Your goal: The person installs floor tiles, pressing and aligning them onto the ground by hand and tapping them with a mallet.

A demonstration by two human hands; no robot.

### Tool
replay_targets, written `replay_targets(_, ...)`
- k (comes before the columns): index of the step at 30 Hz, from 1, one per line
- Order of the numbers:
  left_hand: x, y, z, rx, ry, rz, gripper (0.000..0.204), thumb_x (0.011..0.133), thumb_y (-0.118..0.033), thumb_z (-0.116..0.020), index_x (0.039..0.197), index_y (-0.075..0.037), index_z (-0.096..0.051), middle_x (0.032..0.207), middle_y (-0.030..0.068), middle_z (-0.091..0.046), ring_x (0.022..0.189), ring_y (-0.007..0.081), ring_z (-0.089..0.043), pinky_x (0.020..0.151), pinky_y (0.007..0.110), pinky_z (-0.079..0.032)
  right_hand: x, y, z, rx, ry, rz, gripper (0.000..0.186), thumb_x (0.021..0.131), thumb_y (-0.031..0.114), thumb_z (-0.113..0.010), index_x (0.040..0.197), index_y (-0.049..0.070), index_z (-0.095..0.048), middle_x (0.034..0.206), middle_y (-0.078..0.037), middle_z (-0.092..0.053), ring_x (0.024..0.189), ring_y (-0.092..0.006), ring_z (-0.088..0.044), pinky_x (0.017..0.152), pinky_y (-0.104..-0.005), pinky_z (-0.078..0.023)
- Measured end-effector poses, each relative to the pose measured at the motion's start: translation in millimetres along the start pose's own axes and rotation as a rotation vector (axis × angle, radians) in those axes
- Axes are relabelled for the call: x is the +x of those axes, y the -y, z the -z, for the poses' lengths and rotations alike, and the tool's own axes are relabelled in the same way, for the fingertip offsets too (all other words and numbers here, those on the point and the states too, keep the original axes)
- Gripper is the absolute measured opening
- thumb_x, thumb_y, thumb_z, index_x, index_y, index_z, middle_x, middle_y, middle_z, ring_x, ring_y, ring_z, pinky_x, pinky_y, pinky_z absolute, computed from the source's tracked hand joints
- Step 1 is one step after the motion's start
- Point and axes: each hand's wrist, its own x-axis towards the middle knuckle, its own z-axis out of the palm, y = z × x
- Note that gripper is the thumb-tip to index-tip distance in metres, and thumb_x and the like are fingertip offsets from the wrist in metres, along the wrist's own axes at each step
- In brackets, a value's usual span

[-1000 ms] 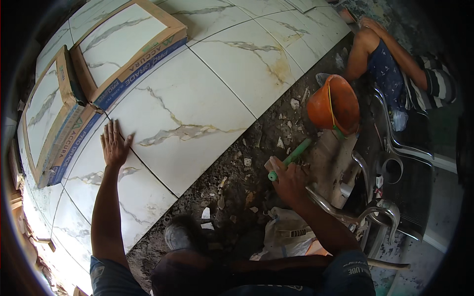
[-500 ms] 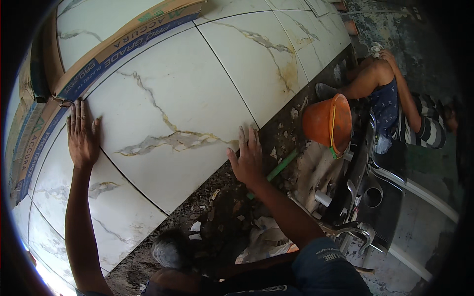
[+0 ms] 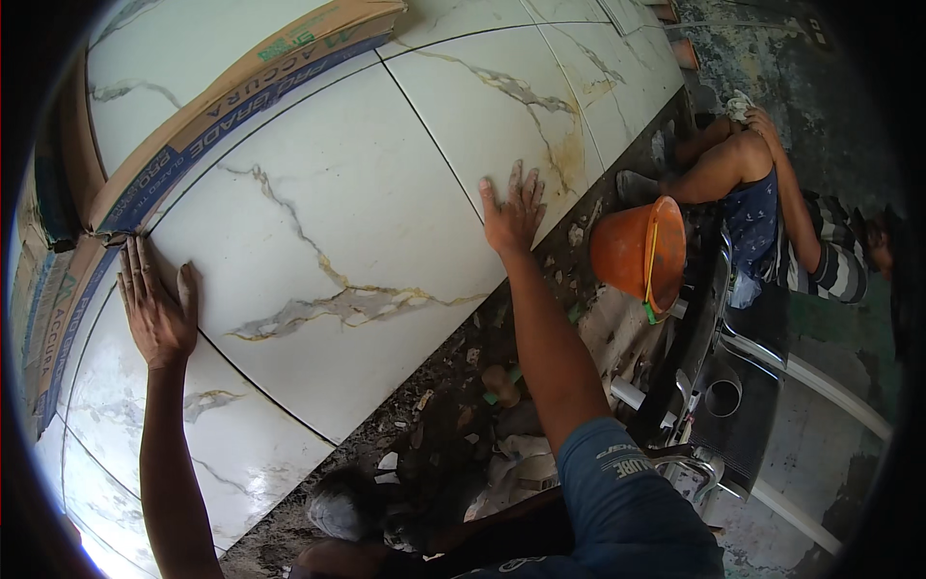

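Note:
My left hand (image 3: 157, 309) lies flat with its fingers stretched out. Its fingertips reach the lower edge of a cardboard tile box (image 3: 222, 116), and its palm is near the dark joint between two tiles. White glossy floor tiles (image 3: 376, 183) with grey and gold veins spread out under both hands. Across the middle tile, my right hand (image 3: 514, 210) rests with fingers spread. It touches the neighbouring tile (image 3: 463, 106) by the joint, close to the tiles' outer edge. Neither hand holds anything.
Beyond the tile edge runs a strip of dark, rubble-strewn ground (image 3: 424, 405). An orange bucket (image 3: 627, 251) with a yellow handle stands there. A person (image 3: 748, 183) sits at the right, beside a black chair with metal arms (image 3: 743, 415).
My right hand has moved up and away from me, from the middle tile's outer corner onto the neighbouring tile. My left hand stays flat by the box, slightly lower in the picture.

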Motion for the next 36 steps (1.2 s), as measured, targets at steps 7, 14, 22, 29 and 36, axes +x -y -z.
replay_targets(7, 2, 1, -2, -0.002, -0.002, 0.04, 0.071, 0.096, -0.043, -0.044, 0.149, -0.001, -0.024, 0.154, 0.0186, -0.027, 0.145, 0.0319, -0.021, 0.119, 0.043, -0.014, 46, -53, 6, -0.05, 0.005, -0.176, 0.089, 0.088, 0.076, -0.028, 0.154, 0.016, -0.017, 0.159, -0.018, -0.009, 0.147, -0.0343, -0.006, 0.115, -0.0566, -0.013)
replay_targets(14, 3, 0, -5, 0.031, 0.042, 0.097, 0.066, 0.099, -0.039, -0.043, 0.148, 0.001, -0.026, 0.154, 0.0177, -0.027, 0.145, 0.0302, -0.021, 0.119, 0.043, -0.015, 40, -79, 6, 0.056, -0.013, -0.429, 0.09, 0.089, 0.075, -0.026, 0.154, 0.016, -0.011, 0.159, -0.018, -0.005, 0.146, -0.0387, -0.009, 0.116, -0.0553, -0.014)
replay_targets(22, 3, 2, -7, 0.026, 0.037, 0.103, 0.061, 0.1, -0.036, -0.042, 0.146, 0.002, -0.029, 0.153, 0.0177, -0.029, 0.144, 0.0292, -0.023, 0.119, 0.042, -0.016, 15, -81, -1, 0.117, -0.035, -0.483, 0.086, 0.092, 0.071, -0.025, 0.154, 0.014, -0.008, 0.159, -0.019, -0.006, 0.145, -0.0405, -0.011, 0.116, -0.0553, -0.015)
replay_targets(29, 1, 3, -5, -0.004, -0.001, 0.071, 0.06, 0.1, -0.034, -0.044, 0.145, 0.004, -0.03, 0.151, 0.0203, -0.031, 0.142, 0.0327, -0.026, 0.118, 0.043, -0.017, -18, -71, 1, 0.09, -0.006, -0.44, 0.078, 0.098, 0.059, -0.023, 0.153, 0.007, -0.007, 0.159, -0.019, -0.007, 0.145, -0.0402, -0.011, 0.115, -0.0554, -0.015)
replay_targets(36, -1, -1, -3, 0.033, 0.045, 0.091, 0.062, 0.101, -0.036, -0.038, 0.147, 0.002, -0.026, 0.155, 0.0181, -0.026, 0.145, 0.0304, -0.021, 0.119, 0.042, -0.016, -77, -51, 4, 0.08, 0.022, -0.291, 0.073, 0.1, 0.051, -0.024, 0.153, 0.004, -0.007, 0.159, -0.019, -0.007, 0.145, -0.0412, -0.011, 0.115, -0.0565, -0.014)
